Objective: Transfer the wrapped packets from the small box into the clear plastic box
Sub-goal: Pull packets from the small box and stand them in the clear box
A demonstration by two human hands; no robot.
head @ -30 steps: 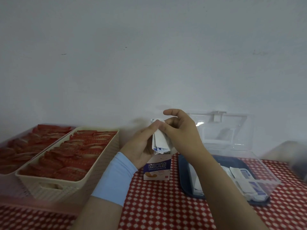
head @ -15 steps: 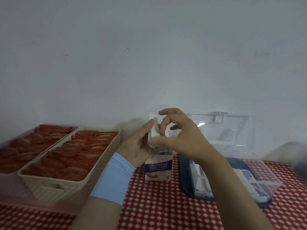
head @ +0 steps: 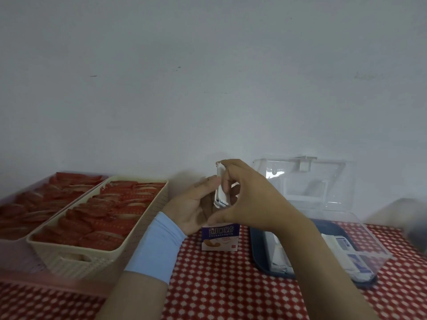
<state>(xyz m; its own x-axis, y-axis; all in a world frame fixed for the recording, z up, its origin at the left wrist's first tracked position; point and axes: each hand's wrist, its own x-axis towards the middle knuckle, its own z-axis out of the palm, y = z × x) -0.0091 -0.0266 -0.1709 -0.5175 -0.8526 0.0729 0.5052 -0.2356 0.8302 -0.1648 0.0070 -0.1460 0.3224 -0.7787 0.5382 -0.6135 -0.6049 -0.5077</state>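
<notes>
A white wrapped packet (head: pixel 221 190) stands upright in the air, directly above the small box (head: pixel 220 238). The right hand (head: pixel 253 199) pinches it, forefinger curled over its top and thumb under its lower end. The left hand (head: pixel 195 205) holds it too, thumb flat against its near side; the rest of its fingers are mostly hidden behind. A light blue wristband (head: pixel 155 249) circles the left wrist. The box stands on the red checked worktop (head: pixel 219 287). Just beside it, to the right, the clear plastic box (head: pixel 372 247) sits with its lid (head: pixel 305 181) raised and more packets (head: pixel 346 244) inside. To the left is a cream basket (head: pixel 97 262) of red packs.
</notes>
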